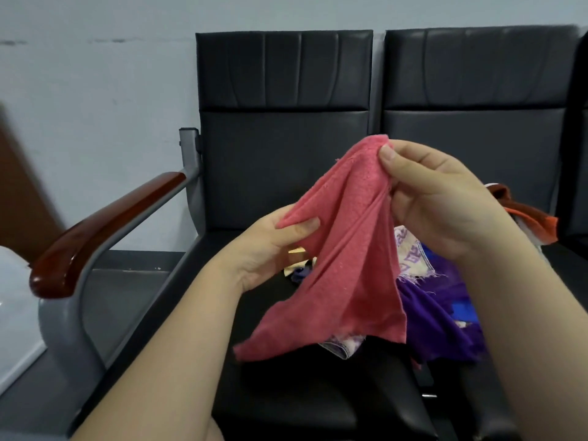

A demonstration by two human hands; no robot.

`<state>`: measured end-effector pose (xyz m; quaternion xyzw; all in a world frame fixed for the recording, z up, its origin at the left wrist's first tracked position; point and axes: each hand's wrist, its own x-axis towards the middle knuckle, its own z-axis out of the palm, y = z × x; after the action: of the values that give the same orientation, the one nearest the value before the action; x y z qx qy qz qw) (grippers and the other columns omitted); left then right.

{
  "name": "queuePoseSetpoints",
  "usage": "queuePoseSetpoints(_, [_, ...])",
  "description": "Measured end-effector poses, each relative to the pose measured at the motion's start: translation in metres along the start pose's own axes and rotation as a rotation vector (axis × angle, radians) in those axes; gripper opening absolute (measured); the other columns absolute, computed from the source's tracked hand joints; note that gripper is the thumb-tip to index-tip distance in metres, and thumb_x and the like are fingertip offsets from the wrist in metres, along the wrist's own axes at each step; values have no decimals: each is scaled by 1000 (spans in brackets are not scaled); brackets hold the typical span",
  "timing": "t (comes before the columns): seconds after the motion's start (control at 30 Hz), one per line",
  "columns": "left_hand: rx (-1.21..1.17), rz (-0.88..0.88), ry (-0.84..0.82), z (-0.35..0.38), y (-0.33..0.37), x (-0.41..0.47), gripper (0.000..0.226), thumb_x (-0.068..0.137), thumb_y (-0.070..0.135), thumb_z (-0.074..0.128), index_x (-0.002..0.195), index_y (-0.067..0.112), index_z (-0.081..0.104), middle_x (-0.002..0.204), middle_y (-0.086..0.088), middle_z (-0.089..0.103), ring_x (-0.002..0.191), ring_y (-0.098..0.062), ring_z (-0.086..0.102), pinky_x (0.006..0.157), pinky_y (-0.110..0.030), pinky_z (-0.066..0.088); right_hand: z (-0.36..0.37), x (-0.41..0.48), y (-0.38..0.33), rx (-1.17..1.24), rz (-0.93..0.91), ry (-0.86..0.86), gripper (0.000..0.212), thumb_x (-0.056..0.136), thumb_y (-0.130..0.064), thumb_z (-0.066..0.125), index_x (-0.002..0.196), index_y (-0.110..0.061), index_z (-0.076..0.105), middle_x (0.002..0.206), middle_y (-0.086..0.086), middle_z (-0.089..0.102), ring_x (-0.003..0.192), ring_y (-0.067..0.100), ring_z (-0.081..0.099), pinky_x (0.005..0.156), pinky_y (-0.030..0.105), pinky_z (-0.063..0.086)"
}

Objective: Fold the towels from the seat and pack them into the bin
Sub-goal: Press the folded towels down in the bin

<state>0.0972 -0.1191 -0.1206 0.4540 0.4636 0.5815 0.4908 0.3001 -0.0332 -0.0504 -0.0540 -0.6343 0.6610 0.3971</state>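
A pink towel (343,259) hangs in the air above the black seat (302,393). My left hand (270,249) pinches one edge of it at mid height. My right hand (439,198) pinches its top corner, held higher. The towel's lower part droops loose toward the seat. Behind it on the seat lies a heap of other cloths: a purple one (445,326), a white patterned one (410,253) and an orange one (534,218). A white bin (16,313) shows at the left edge, only partly in view.
The seat belongs to a row of black padded chairs with tall backs (283,90). A red-brown wooden armrest (105,227) on a grey metal frame stands between the seat and the white bin. Grey floor lies at the lower left.
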Motion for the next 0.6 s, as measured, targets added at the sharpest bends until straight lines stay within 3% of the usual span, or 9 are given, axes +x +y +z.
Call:
queuePoseSetpoints(0.13, [-88,26,110,-3,6,0,50,84,31,71,126,5,65,112,-10,70,101,-22,66,93,-43,57,-8,-1,-5,-14,-21,130,18,97,-14,54,107,-4,66,80,0,69,73,11,62,72,25,54])
queuePoseSetpoints(0.27, [-43,158,312,4,15,0,44,82,43,73,117,15,71,107,-3,73,99,-18,70,82,-34,56,-13,-2,0,-221,-24,309,17,98,-17,58,97,-13,75,76,2,66,68,23,54,62,35,47])
queuePoseSetpoints(0.37, [203,440,512,15,30,-4,23,90,46,68,100,26,74,95,6,73,89,-12,69,75,-30,55,-10,-1,-2,-326,-99,381,19,99,-20,58,107,-12,74,68,-12,64,67,9,56,63,31,47])
queuePoseSetpoints(0.47, [426,689,601,25,50,-13,14,100,42,58,93,32,66,82,21,63,81,1,60,74,-20,52,-5,-1,-11,-379,-190,416,19,100,-23,58,109,-16,73,69,-18,63,67,0,57,67,28,50])
queuePoseSetpoints(0.6, [674,810,663,32,57,-19,15,106,35,48,91,34,50,79,18,52,75,9,53,72,-10,45,3,-3,-11,-524,-315,478,16,100,-24,57,107,-23,72,83,-13,67,75,3,61,65,33,58])
